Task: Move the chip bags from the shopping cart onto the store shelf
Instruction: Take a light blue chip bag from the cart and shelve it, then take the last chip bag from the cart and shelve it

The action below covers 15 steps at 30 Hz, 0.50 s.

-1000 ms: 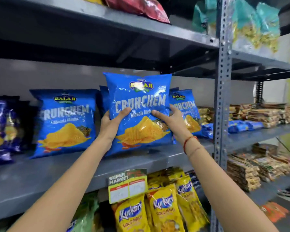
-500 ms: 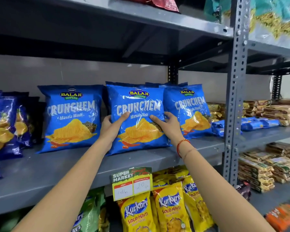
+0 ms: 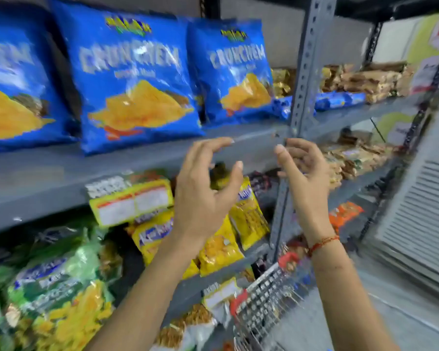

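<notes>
The grey store shelf is the landmark, and three blue chip bags stand upright on it in a row, leaning back, so at least that much of the task looks done. Below the shelf and to its right, the wire shopping cart shows only a corner; whether more bags wait inside cannot be told. In front of the shelf's edge hover the left hand and right hand, each grip loosely spread, fingers curled, holding nothing. The bags read "CRUNCHEM", the logo above too blurred to read. The yellow price tag clipped under the shelf is illegible.
</notes>
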Each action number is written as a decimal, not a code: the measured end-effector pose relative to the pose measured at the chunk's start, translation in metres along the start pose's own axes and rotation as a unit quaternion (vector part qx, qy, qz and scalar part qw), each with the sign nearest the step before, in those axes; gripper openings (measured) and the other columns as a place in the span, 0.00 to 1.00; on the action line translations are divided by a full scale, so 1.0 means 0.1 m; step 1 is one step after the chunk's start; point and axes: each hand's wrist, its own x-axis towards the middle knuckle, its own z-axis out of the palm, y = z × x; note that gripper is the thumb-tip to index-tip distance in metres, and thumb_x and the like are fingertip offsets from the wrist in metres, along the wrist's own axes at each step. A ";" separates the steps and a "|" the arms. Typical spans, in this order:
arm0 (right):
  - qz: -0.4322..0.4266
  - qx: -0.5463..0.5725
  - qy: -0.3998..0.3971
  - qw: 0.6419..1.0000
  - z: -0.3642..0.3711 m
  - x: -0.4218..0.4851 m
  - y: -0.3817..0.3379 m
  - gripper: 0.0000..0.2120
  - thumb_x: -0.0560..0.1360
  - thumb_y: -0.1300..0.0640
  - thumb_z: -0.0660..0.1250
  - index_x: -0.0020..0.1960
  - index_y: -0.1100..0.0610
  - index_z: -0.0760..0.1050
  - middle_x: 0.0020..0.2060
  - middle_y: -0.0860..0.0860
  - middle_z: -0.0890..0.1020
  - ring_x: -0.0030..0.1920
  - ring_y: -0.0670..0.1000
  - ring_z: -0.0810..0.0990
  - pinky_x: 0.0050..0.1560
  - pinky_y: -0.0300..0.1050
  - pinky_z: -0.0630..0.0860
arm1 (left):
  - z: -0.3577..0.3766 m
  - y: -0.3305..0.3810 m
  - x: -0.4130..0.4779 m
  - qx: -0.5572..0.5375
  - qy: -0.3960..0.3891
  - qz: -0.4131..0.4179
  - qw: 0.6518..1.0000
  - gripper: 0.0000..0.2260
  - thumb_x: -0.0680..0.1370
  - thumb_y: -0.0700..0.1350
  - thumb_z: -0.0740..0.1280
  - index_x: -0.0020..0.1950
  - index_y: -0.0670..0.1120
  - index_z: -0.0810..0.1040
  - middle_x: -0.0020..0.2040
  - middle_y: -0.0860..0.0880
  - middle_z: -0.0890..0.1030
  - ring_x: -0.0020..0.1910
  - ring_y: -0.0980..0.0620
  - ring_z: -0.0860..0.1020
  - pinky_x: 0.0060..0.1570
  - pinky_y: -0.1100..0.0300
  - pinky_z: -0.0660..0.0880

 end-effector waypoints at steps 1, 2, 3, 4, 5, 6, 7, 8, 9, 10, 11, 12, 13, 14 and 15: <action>0.023 -0.014 0.013 1.000 -0.19 -0.10 0.14 0.12 0.74 0.51 0.70 0.54 0.54 0.75 0.42 0.47 0.82 0.44 0.48 0.82 0.48 0.55 0.80 | 0.19 -0.02 -0.15 -0.010 -0.034 -0.009 0.999 0.13 0.74 0.47 0.65 0.58 0.46 0.75 0.52 0.53 0.75 0.53 0.56 0.75 0.50 0.57 0.76; 0.050 -0.031 0.026 0.998 -0.37 -0.22 0.30 0.12 0.74 0.51 0.70 0.54 0.55 0.75 0.42 0.47 0.82 0.44 0.49 0.82 0.48 0.55 0.80 | 0.37 -0.06 -0.31 -0.019 -0.066 -0.023 0.997 0.13 0.74 0.46 0.65 0.57 0.45 0.76 0.51 0.52 0.75 0.53 0.54 0.76 0.51 0.55 0.77; 0.078 -0.049 0.037 0.995 -0.55 -0.34 0.46 0.12 0.75 0.51 0.69 0.54 0.56 0.75 0.43 0.49 0.82 0.45 0.51 0.82 0.48 0.54 0.79 | 0.56 -0.10 -0.48 -0.028 -0.100 -0.043 0.994 0.13 0.74 0.45 0.66 0.57 0.43 0.76 0.51 0.50 0.76 0.53 0.51 0.77 0.51 0.51 0.77; 0.107 -0.064 0.048 0.991 -0.72 -0.46 0.63 0.11 0.75 0.52 0.69 0.54 0.57 0.75 0.42 0.51 0.82 0.44 0.52 0.82 0.47 0.52 0.79 | 0.76 -0.15 -0.65 -0.036 -0.134 -0.066 0.988 0.13 0.74 0.44 0.67 0.57 0.42 0.76 0.51 0.47 0.78 0.53 0.48 0.77 0.51 0.49 0.77; 0.135 -0.075 0.060 0.986 -0.89 -0.60 0.80 0.10 0.75 0.55 0.69 0.54 0.58 0.75 0.42 0.53 0.81 0.42 0.51 0.81 0.45 0.48 0.79 | 0.94 -0.21 -0.83 -0.042 -0.169 -0.090 0.981 0.13 0.73 0.42 0.68 0.56 0.41 0.76 0.52 0.44 0.79 0.53 0.46 0.77 0.51 0.47 0.77; 0.163 -0.087 0.071 0.980 -1.06 -0.74 0.98 0.09 0.75 0.57 0.69 0.53 0.59 0.75 0.40 0.54 0.80 0.41 0.51 0.79 0.43 0.46 0.78 | 1.13 -0.27 -1.02 -0.045 -0.207 -0.114 0.971 0.13 0.73 0.42 0.68 0.57 0.40 0.76 0.52 0.42 0.79 0.53 0.44 0.77 0.52 0.47 0.77; 0.193 -0.103 0.080 0.973 -1.23 -0.87 1.16 0.08 0.75 0.59 0.69 0.52 0.59 0.74 0.39 0.54 0.80 0.40 0.50 0.78 0.43 0.47 0.77 | 1.30 -0.33 -1.22 -0.047 -0.245 -0.139 0.958 0.13 0.74 0.42 0.68 0.57 0.40 0.76 0.53 0.42 0.79 0.53 0.44 0.77 0.52 0.48 0.76; 0.226 -0.122 0.087 0.962 -1.39 -1.02 1.34 0.08 0.75 0.59 0.69 0.52 0.60 0.74 0.38 0.53 0.79 0.40 0.50 0.77 0.43 0.47 0.76 | 1.47 -0.38 -1.41 -0.046 -0.285 -0.165 0.943 0.13 0.74 0.43 0.68 0.58 0.41 0.75 0.54 0.42 0.78 0.53 0.44 0.77 0.53 0.51 0.76; 0.263 -0.143 0.092 0.950 -1.55 -1.18 1.52 0.09 0.75 0.59 0.69 0.53 0.61 0.74 0.39 0.53 0.79 0.40 0.49 0.77 0.43 0.45 0.76 | 1.62 -0.42 -1.62 -0.043 -0.322 -0.186 0.927 0.14 0.74 0.43 0.68 0.58 0.42 0.75 0.54 0.42 0.78 0.53 0.45 0.77 0.54 0.56 0.74; 0.300 -0.163 0.098 0.935 -1.72 -1.35 1.70 0.12 0.75 0.58 0.69 0.55 0.63 0.74 0.41 0.54 0.80 0.41 0.49 0.78 0.43 0.43 0.76 | 1.76 -0.46 -1.82 -0.040 -0.356 -0.200 0.912 0.14 0.74 0.43 0.69 0.58 0.41 0.75 0.53 0.41 0.79 0.53 0.44 0.77 0.52 0.61 0.70; 0.332 -0.180 0.105 0.920 -1.88 -1.51 1.88 0.14 0.75 0.58 0.70 0.56 0.65 0.74 0.43 0.57 0.80 0.42 0.50 0.78 0.42 0.39 0.75 | 1.90 -0.49 -2.03 -0.040 -0.390 -0.211 0.896 0.14 0.73 0.42 0.69 0.58 0.41 0.76 0.52 0.40 0.79 0.52 0.44 0.77 0.50 0.63 0.68; 0.365 -0.198 0.112 0.903 -2.04 -1.69 2.05 0.16 0.75 0.57 0.70 0.57 0.65 0.74 0.44 0.60 0.81 0.43 0.52 0.79 0.40 0.35 0.74 | 2.02 -0.52 -2.23 -0.042 -0.425 -0.223 0.876 0.14 0.73 0.41 0.69 0.58 0.40 0.75 0.52 0.39 0.79 0.52 0.43 0.78 0.50 0.62 0.68; 0.399 -0.214 0.118 0.884 -2.19 -1.86 2.22 0.16 0.74 0.57 0.70 0.57 0.66 0.74 0.46 0.62 0.82 0.44 0.55 0.80 0.38 0.34 0.73 | 2.14 -0.55 -2.42 -0.042 -0.462 -0.236 0.854 0.15 0.73 0.41 0.69 0.59 0.39 0.75 0.54 0.39 0.79 0.53 0.42 0.77 0.52 0.60 0.68; 0.437 -0.228 0.119 0.862 -2.33 -2.04 2.38 0.17 0.74 0.56 0.70 0.58 0.66 0.74 0.48 0.64 0.82 0.47 0.58 0.81 0.39 0.36 0.72 | 2.25 -0.58 -2.62 -0.040 -0.496 -0.249 0.831 0.16 0.74 0.41 0.69 0.60 0.38 0.74 0.55 0.38 0.78 0.55 0.42 0.77 0.55 0.58 0.69; 0.475 -0.241 0.119 0.838 -2.46 -2.23 2.53 0.19 0.74 0.55 0.70 0.59 0.66 0.74 0.50 0.64 0.82 0.50 0.60 0.81 0.42 0.38 0.71 | 2.35 -0.61 -2.81 -0.037 -0.530 -0.260 0.806 0.17 0.74 0.42 0.69 0.61 0.37 0.73 0.57 0.37 0.78 0.57 0.42 0.76 0.56 0.56 0.68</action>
